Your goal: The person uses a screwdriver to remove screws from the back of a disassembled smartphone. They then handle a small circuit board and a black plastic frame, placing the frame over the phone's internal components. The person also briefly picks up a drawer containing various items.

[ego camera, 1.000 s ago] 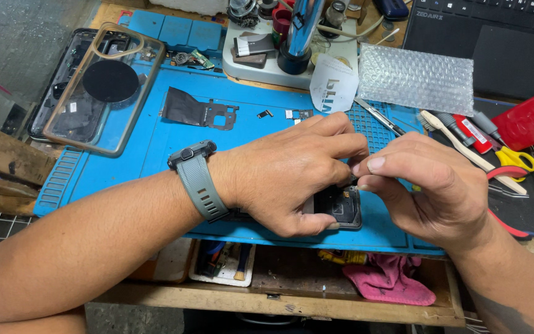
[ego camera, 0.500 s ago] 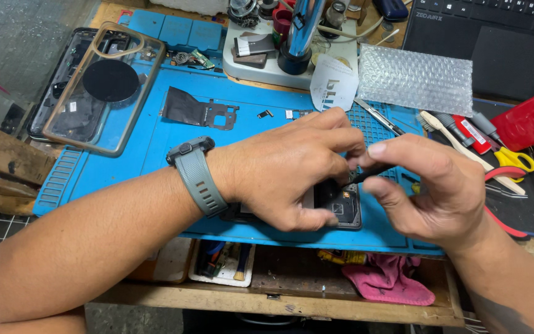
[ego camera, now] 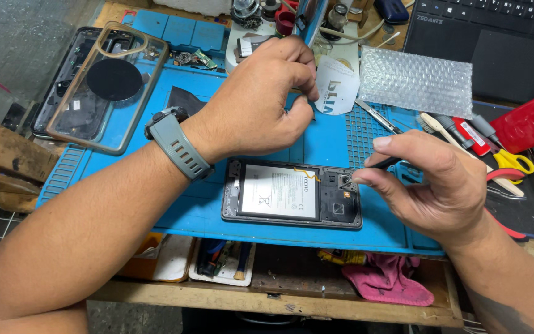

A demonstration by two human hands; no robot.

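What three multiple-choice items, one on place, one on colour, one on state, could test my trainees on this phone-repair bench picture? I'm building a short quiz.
1. Where does the opened phone lie?
A. on the blue mat
B. on the laptop
C. in a drawer

2. What colour is the watch strap on the left hand?
A. red
B. grey
C. white

3. What is the phone's state?
A. back cover on
B. in its case
C. back off, battery showing

Answers: 1 A, it rests flat on the mat. 2 B, the band is grey. 3 C, the white battery label is exposed, with the right hand holding a dark tool over it.
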